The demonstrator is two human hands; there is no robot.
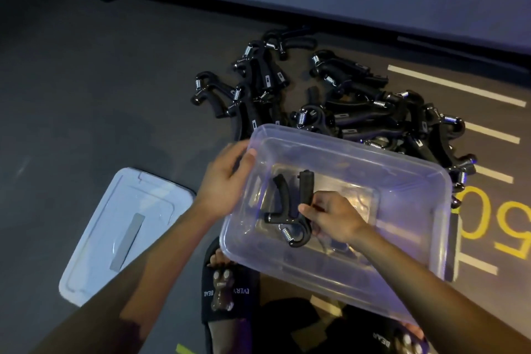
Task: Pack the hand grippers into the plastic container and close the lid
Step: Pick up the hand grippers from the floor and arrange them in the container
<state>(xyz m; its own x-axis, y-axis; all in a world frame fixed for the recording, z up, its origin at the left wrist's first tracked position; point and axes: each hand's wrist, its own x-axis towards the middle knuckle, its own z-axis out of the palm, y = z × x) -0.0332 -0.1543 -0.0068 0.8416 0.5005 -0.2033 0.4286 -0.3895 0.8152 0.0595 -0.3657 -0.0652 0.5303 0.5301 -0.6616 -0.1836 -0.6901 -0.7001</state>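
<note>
Our left hand (227,181) grips the clear plastic container's (408,238) nine-o'clock rim; our right hand's (334,217) fingers pinch a black spring hand gripper (283,204) inside.

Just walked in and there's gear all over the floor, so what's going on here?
A person is packing hand grippers into a clear plastic container. The left hand holds the container's rim, while the right hand sets one hand gripper on its bottom, the only one inside. A pile of grippers lies on the floor just beyond, and the lid lies off to the left.
</note>
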